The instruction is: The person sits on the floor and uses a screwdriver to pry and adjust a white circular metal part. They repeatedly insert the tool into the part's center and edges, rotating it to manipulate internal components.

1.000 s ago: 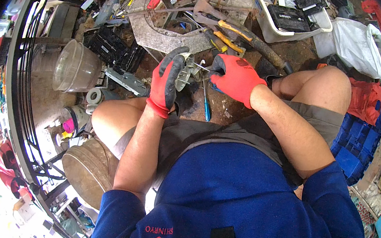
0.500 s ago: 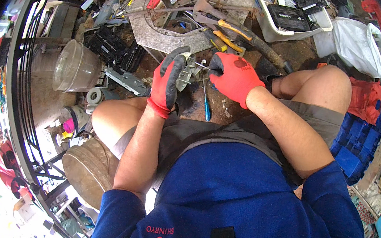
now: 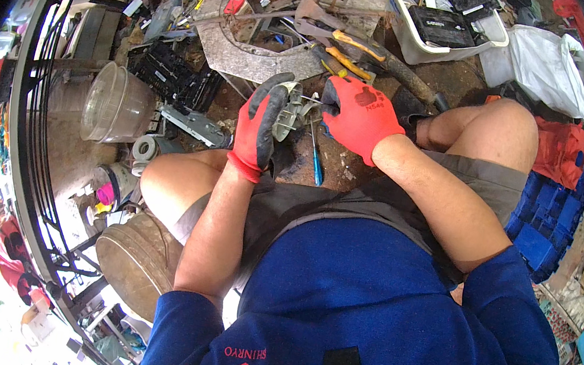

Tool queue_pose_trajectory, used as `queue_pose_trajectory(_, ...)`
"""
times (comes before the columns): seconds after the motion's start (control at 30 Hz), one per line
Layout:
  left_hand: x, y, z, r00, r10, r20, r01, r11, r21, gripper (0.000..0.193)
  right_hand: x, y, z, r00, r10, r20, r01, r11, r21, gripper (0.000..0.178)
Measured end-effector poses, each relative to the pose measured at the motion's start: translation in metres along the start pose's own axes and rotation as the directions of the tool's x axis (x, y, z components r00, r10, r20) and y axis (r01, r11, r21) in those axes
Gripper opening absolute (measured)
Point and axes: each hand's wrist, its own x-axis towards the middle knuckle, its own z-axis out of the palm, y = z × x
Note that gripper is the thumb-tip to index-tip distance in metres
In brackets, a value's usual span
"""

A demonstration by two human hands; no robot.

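Note:
My left hand (image 3: 258,129), in a red and black work glove, is closed around a pale, ribbed plastic part (image 3: 287,118). The part stands on edge between thumb and fingers. In the same kind of glove, my right hand (image 3: 365,118) pinches a thin, light-coloured rod (image 3: 311,99) that points left against the plastic part. Most of the rod is hidden by the fingers, so its kind does not show. Below the hands, a screwdriver with a blue handle (image 3: 317,170) lies on the brown ground between my legs.
Ahead lie pliers with orange handles (image 3: 358,45), a hammer-like tool (image 3: 314,12) and a grey slab (image 3: 238,59). A white bin (image 3: 432,54) of black parts stands far right. At left are a clear plastic tub (image 3: 116,102), black plastic pieces (image 3: 167,72) and a metal rack (image 3: 22,113).
My right hand has shifted slightly left and up, bringing the rod closer to the plastic part. The left hand has turned a little, still gripping the part.

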Motion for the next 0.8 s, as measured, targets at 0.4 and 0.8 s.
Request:
queue_pose_trajectory(0.4,-0.001,0.002,0.005,0.988,-0.154,0.008,0.154,0.974,-0.166,0.04,0.0,-0.002,0.002,1.0,-0.01,-0.008,0.01,1.0,0.004,0.036)
queue_pose_trajectory(0.8,-0.001,-0.007,0.002,0.986,-0.162,0.034,0.165,0.981,-0.101,0.048,0.003,0.0,0.005,0.999,-0.033,-0.01,0.034,0.996,0.083,0.035)
